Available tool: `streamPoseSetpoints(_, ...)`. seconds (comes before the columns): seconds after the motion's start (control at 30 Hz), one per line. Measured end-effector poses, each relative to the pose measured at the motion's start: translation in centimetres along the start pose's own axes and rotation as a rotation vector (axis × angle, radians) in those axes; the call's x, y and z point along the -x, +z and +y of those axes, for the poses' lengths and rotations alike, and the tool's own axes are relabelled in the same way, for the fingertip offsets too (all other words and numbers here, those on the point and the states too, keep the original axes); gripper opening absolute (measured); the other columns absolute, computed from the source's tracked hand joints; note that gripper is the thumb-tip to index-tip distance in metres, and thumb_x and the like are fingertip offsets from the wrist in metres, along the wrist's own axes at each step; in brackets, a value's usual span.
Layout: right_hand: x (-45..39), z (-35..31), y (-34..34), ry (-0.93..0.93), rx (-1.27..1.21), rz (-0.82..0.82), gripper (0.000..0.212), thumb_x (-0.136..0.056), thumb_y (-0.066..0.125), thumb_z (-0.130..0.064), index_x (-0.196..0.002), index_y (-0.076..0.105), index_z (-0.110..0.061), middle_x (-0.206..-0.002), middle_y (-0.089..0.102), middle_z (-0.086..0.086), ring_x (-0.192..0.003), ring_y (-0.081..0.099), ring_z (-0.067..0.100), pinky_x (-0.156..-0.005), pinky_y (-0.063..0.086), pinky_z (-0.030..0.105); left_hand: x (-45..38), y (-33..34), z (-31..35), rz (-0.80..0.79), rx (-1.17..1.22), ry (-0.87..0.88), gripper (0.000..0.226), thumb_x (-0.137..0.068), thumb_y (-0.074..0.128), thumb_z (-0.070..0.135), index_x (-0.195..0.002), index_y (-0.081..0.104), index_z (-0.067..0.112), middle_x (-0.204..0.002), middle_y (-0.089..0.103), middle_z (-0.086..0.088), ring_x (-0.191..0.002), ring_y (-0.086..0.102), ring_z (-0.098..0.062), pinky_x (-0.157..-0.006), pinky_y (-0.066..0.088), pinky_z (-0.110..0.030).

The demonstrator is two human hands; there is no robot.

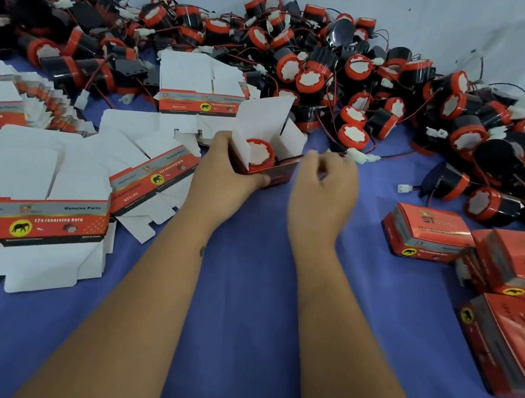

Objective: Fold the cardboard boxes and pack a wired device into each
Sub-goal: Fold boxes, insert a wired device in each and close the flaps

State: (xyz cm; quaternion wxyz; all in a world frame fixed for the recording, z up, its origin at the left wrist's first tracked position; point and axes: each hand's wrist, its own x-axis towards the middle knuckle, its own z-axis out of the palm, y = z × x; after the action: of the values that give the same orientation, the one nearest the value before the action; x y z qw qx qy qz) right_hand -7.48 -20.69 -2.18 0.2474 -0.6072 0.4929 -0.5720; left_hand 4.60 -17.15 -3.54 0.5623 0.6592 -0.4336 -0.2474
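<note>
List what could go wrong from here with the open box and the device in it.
1. The open box has its flaps still up, and the white connector and wire seem to trail outside near the right hand; closing now could pinch the wire.
2. Only the left hand grips the box, so it might tip and spill the device.
3. The trailing wire runs toward the pile of devices and could snag there.

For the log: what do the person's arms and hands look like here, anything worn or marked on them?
Both forearms are bare all the way to the bottom edge of the picture: no sleeves, gloves, watch or bracelet show. The left hand and right hand carry no rings that can be made out, though the right one is blurred. One small dark mark, possibly a tattoo, sits on the left forearm near the wrist.
</note>
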Motion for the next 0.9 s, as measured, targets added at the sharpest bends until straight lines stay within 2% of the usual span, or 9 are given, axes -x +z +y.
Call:
streamPoseSetpoints(0.07,-1.0,0.2,-0.4,0.335,-0.138,0.004,0.03,-0.095,0.056,-0.029,-0.067,0.048,-0.02,-0.062,0.046,-0.014,-0.053,0.039,0.004,-0.051,0.032,0.021,0.0,-0.2,-0.1,-0.024,0.0,0.02,0.066,-0.072,0.085,0.023,-0.127,0.049,0.031,-0.114,0.062,0.018,-0.104,0.059,0.002,-0.081,0.049,-0.021)
streamPoseSetpoints(0.13,-1.9,0.6,-0.9,0.553,-0.261,-0.036,0.022,-0.094,0.059,-0.037,-0.079,0.051,-0.022,-0.072,0.05,-0.012,-0.061,0.042,0.006,-0.056,0.036,0.022,-0.1,-0.4,-0.2,-0.087,-0.001,0.029,0.063,-0.072,0.085,0.019,-0.122,0.051,0.034,-0.113,0.064,0.019,-0.103,0.06,0.005,-0.084,0.051,-0.021)
streamPoseSetpoints(0.27,-2.8,0.5,-1.9,0.64,-0.721,0.037,0.019,-0.094,0.064,-0.017,-0.076,0.059,-0.021,-0.047,0.038,-0.011,-0.043,0.028,0.007,-0.042,0.027,0.019,0.0,-0.9,0.0,-0.149,-0.018,0.03,0.058,-0.07,0.087,0.018,-0.105,0.05,0.047,-0.104,0.063,0.028,-0.093,0.057,0.02,-0.071,0.047,-0.007)
streamPoseSetpoints(0.4,-2.5,-0.5,-2.3,0.456,-0.855,-0.092,0.017,-0.09,0.056,-0.004,-0.079,0.066,-0.011,-0.052,0.049,-0.003,-0.049,0.039,0.011,-0.047,0.034,0.02,0.1,-0.9,0.3,-0.151,-0.019,0.03,0.058,-0.071,0.087,0.017,-0.106,0.05,0.045,-0.104,0.063,0.026,-0.093,0.059,0.017,-0.069,0.047,-0.006)
streamPoseSetpoints(0.47,-2.5,-1.0,-2.6,0.365,-0.855,-0.247,0.023,-0.083,0.047,-0.013,-0.077,0.069,-0.008,-0.059,0.059,0.003,-0.054,0.045,0.014,-0.053,0.037,0.023,0.1,-0.8,0.3,-0.153,-0.012,0.026,0.059,-0.072,0.086,0.017,-0.111,0.051,0.042,-0.106,0.064,0.023,-0.099,0.06,0.008,-0.074,0.047,-0.013)
streamPoseSetpoints(0.53,-2.6,-1.4,-2.6,0.353,-0.77,-0.368,0.044,-0.093,0.037,-0.028,-0.075,0.072,-0.01,-0.067,0.067,0.008,-0.057,0.048,0.014,-0.058,0.037,0.025,0.0,-1.0,0.3,-0.166,-0.004,0.015,0.06,-0.073,0.085,0.015,-0.115,0.05,0.038,-0.109,0.063,0.021,-0.104,0.059,0.001,-0.078,0.048,-0.018)
streamPoseSetpoints(0.6,-2.7,-1.7,-2.4,0.326,-0.615,-0.351,0.055,-0.103,0.036,-0.032,-0.067,0.073,-0.013,-0.066,0.069,0.007,-0.053,0.049,0.007,-0.058,0.039,0.021,0.0,-1.1,0.4,-0.193,0.01,-0.002,0.061,-0.074,0.083,0.011,-0.118,0.049,0.036,-0.113,0.063,0.019,-0.108,0.059,-0.005,-0.085,0.05,-0.023)
streamPoseSetpoints(0.73,-2.1,-1.6,-2.1,0.116,-0.456,-0.273,0.028,-0.095,0.06,-0.022,-0.071,0.073,-0.022,-0.068,0.071,-0.005,-0.063,0.059,-0.002,-0.064,0.048,0.012,0.0,-1.5,0.5,-0.248,0.025,-0.029,0.065,-0.074,0.081,0.005,-0.122,0.05,0.035,-0.117,0.064,0.015,-0.113,0.059,-0.007,-0.092,0.05,-0.028)
streamPoseSetpoints(0.9,-2.0,-1.2,-1.3,0.026,-0.176,-0.247,0.014,-0.086,0.069,-0.018,-0.083,0.07,-0.031,-0.083,0.071,-0.011,-0.091,0.064,0.01,-0.079,0.053,0.025,0.0,-1.9,0.9,-0.293,0.064,-0.07,0.072,-0.057,0.077,0.009,-0.122,0.059,0.033,-0.111,0.07,0.014,-0.109,0.062,-0.009,-0.09,0.053,-0.032)
